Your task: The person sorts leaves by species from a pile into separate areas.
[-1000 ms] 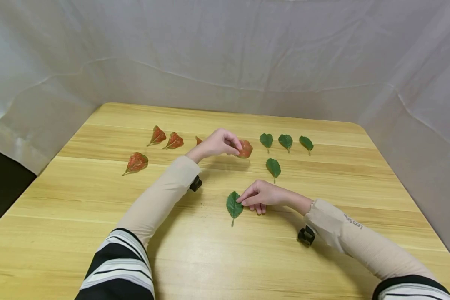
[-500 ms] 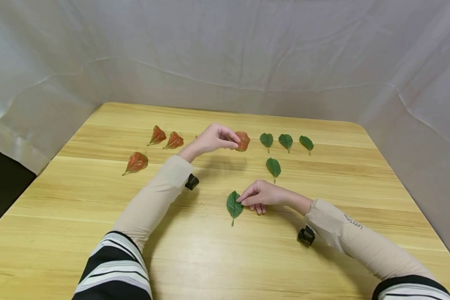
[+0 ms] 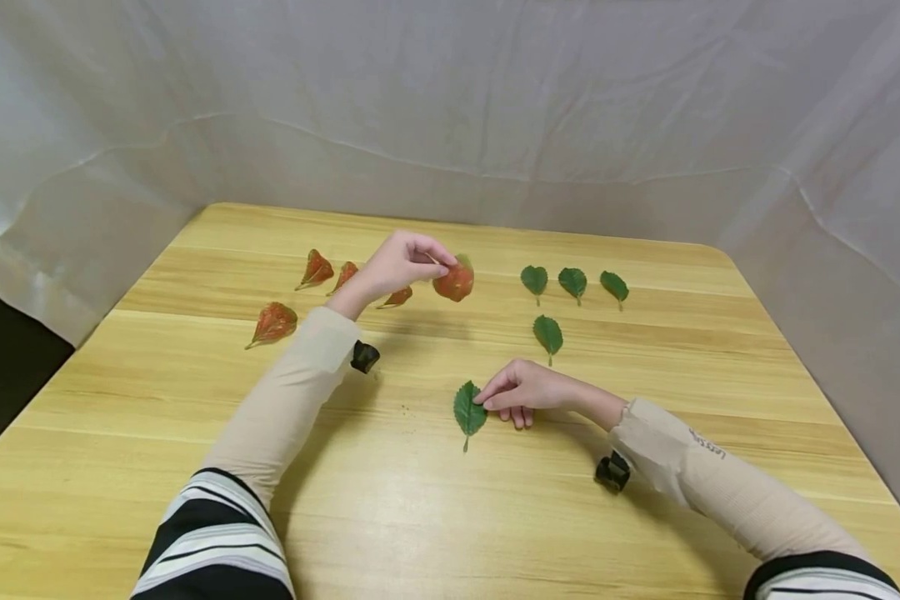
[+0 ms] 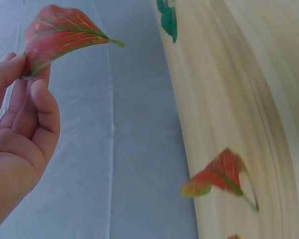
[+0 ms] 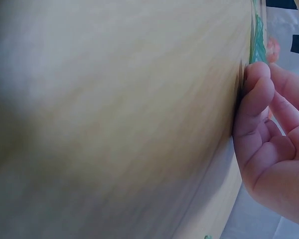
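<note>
My left hand (image 3: 403, 265) pinches a red leaf (image 3: 453, 282) by its edge between thumb and fingers, above the far middle of the table. The left wrist view shows that red leaf (image 4: 65, 32) with its short green stem pointing away from the hand. Lower down, my right hand (image 3: 523, 393) pinches the right edge of a serrated green leaf (image 3: 468, 410), which lies near the table's middle with its stem towards me. In the right wrist view the green leaf (image 5: 258, 42) shows edge-on beyond the fingertips.
Several red leaves lie at the far left, one red leaf (image 3: 272, 323) nearer me. Part of that group is behind the left hand. Several green leaves lie far right, one green leaf (image 3: 547, 334) below the others. A pale curtain (image 3: 495, 100) hangs behind the wooden table (image 3: 390, 517).
My left hand has lifted and moved left and away from me with the red leaf, uncovering another red leaf beneath the wrist. The right hand and green leaf have stayed put.
</note>
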Action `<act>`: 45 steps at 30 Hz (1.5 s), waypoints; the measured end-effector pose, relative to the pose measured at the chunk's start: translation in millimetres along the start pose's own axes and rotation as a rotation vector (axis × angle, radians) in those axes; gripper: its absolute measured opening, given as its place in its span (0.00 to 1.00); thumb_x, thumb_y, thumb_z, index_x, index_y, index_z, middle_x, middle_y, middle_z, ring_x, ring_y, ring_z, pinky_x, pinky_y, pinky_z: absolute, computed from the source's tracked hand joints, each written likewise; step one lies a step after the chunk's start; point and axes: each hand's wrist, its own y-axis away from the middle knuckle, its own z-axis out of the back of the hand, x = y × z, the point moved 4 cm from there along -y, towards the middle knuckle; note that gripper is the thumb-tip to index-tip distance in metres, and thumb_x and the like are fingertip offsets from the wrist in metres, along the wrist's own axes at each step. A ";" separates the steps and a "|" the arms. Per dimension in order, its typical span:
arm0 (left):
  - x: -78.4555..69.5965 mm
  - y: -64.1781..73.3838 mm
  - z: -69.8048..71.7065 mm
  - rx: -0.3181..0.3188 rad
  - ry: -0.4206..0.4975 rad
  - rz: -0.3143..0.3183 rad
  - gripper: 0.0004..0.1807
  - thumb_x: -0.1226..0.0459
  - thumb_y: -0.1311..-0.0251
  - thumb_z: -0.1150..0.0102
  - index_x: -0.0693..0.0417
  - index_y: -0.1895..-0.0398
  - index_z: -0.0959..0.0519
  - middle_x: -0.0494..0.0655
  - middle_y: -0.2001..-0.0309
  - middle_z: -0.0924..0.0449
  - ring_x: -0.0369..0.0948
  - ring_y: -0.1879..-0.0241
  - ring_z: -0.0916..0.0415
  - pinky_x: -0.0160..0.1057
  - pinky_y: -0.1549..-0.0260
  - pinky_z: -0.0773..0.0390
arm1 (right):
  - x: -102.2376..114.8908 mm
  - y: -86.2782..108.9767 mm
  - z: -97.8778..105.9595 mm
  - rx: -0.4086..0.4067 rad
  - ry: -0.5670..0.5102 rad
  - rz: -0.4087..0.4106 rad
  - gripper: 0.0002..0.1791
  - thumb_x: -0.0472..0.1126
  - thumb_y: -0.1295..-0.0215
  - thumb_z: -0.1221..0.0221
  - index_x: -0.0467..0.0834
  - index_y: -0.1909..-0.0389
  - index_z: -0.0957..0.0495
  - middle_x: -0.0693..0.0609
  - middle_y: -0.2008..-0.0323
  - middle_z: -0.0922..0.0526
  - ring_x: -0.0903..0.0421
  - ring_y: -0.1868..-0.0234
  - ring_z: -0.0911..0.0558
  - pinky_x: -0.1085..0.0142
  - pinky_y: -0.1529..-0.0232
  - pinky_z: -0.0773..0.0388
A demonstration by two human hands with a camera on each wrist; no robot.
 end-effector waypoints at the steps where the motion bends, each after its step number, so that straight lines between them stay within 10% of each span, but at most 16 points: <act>1: -0.2 1.3 2.4 0.000 -0.003 0.002 0.08 0.71 0.45 0.43 0.65 0.63 0.20 0.52 0.61 0.21 0.41 0.66 0.23 0.44 0.60 0.26 | 0.3 0.1 0.2 -0.002 0.000 -0.002 0.12 0.35 0.39 0.46 0.35 0.56 0.21 0.48 0.84 0.24 0.60 0.88 0.28 0.70 0.88 0.30; 15: 4.9 28.0 29.9 0.027 -0.172 0.108 0.08 0.67 0.43 0.43 0.62 0.63 0.19 0.49 0.66 0.19 0.40 0.71 0.27 0.37 0.74 0.30 | 1.6 -0.5 -1.1 -0.006 0.000 -0.018 0.12 0.35 0.39 0.45 0.36 0.57 0.21 0.47 0.83 0.24 0.60 0.88 0.28 0.71 0.88 0.30; 45: 44.2 84.1 85.5 -0.018 -0.179 0.376 0.12 0.71 0.42 0.47 0.67 0.56 0.23 0.52 0.62 0.22 0.42 0.73 0.30 0.39 0.72 0.29 | 0.1 0.1 -1.9 -0.006 -0.016 -0.017 0.12 0.36 0.39 0.45 0.36 0.57 0.21 0.47 0.84 0.24 0.59 0.88 0.28 0.71 0.88 0.30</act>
